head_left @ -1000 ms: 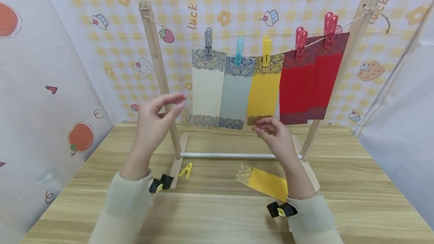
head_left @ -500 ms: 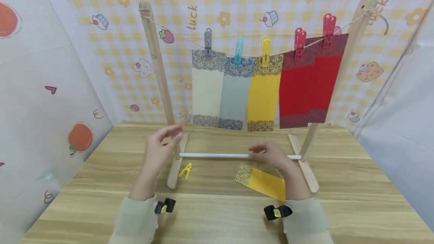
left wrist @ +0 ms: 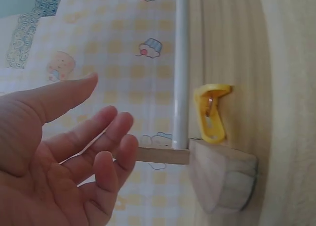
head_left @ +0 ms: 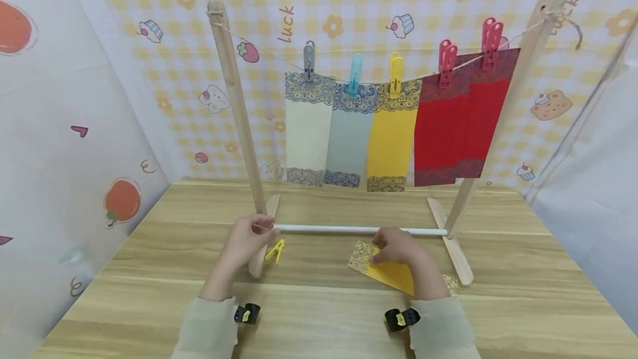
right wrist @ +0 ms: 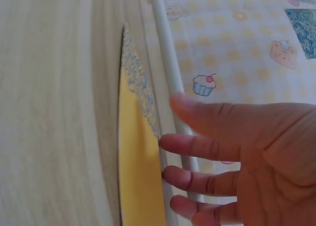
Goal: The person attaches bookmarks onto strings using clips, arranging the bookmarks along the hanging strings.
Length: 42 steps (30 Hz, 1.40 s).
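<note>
My left hand (head_left: pixel 245 241) hovers beside the left post's foot, thumb apart from the loosely bent fingers, with nothing in its grasp. Just right of it, a yellow clothespin (head_left: pixel 276 250) lies on the table; the left wrist view shows the clothespin (left wrist: pixel 211 114) apart from the fingers. Over a yellow paper strip (head_left: pixel 391 277) with a patterned lace-like border is my right hand (head_left: pixel 397 247), hiding part of it. In the right wrist view, the fingertips of that hand (right wrist: pixel 232 157) are right at the strip's (right wrist: pixel 140 181) long edge, thumb spread away.
Behind, a string between two wooden posts (head_left: pixel 236 93) carries cream (head_left: pixel 308 137), grey-blue (head_left: pixel 350 143), yellow (head_left: pixel 392 145) and red (head_left: pixel 441 137) patterned strips, held by several clothespins. A white rod (head_left: pixel 329 229) joins the posts low down. The wooden right foot (head_left: pixel 456 262) stands beyond the right hand.
Both hands have come down from the level of the hanging strips, the left towards the loose clothespin, the right onto the lying yellow strip. The hanging strips stay on the string.
</note>
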Motion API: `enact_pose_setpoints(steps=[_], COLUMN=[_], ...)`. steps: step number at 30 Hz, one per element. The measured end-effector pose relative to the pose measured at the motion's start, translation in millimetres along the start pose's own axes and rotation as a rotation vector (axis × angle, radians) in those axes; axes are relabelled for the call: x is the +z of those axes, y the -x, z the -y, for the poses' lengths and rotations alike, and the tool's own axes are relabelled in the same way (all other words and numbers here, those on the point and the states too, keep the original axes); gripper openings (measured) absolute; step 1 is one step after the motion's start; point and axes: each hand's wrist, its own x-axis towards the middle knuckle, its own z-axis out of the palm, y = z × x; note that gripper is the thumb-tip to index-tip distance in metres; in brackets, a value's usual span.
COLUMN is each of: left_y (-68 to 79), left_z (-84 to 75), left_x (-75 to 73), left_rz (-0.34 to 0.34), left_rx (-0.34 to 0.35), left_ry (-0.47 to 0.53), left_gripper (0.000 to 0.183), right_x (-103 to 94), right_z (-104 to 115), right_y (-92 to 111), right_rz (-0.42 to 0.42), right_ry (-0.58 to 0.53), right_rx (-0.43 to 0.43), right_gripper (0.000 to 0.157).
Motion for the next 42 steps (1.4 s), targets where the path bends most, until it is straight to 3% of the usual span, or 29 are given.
enact_pose_setpoints(steps=[5, 13, 23, 32, 37, 42], left_y=[2.9, 5.0, 7.3, 9.7, 8.9, 7.7], left_z=[8.3, 12.9, 14.7, 11.3, 11.7, 11.3], left_x=[4.3, 10.0, 14.9, 16.3, 15.1, 11.4], left_rz=[0.086, 0.143, 0.16, 0.152, 0.157, 0.177], left_rx=[-0.032, -0.101, -0.121, -0.078, -0.069, -0.101], left_ry=[-0.039, -0.065, -0.161, -0.289, -0.289, -0.266], left_gripper=[0.03, 0.035, 0.026, 0.03, 0.027, 0.022], right_x=[3.7, 9.0, 9.9, 7.5, 7.4, 6.6], right_z=[5.2, 14.3, 12.1, 12.4, 11.8, 10.4], right_y=[5.2, 11.7, 8.3, 10.6, 11.0, 9.1], right_rz=[0.02, 0.043, 0.055, 0.055, 0.057, 0.084], right_ry=[0.124, 0.214, 0.202, 0.268, 0.25, 0.178], right_rx=[0.065, 0.101, 0.093, 0.092, 0.09, 0.072], right_gripper=[0.055, 0.071, 0.071, 0.069, 0.069, 0.067])
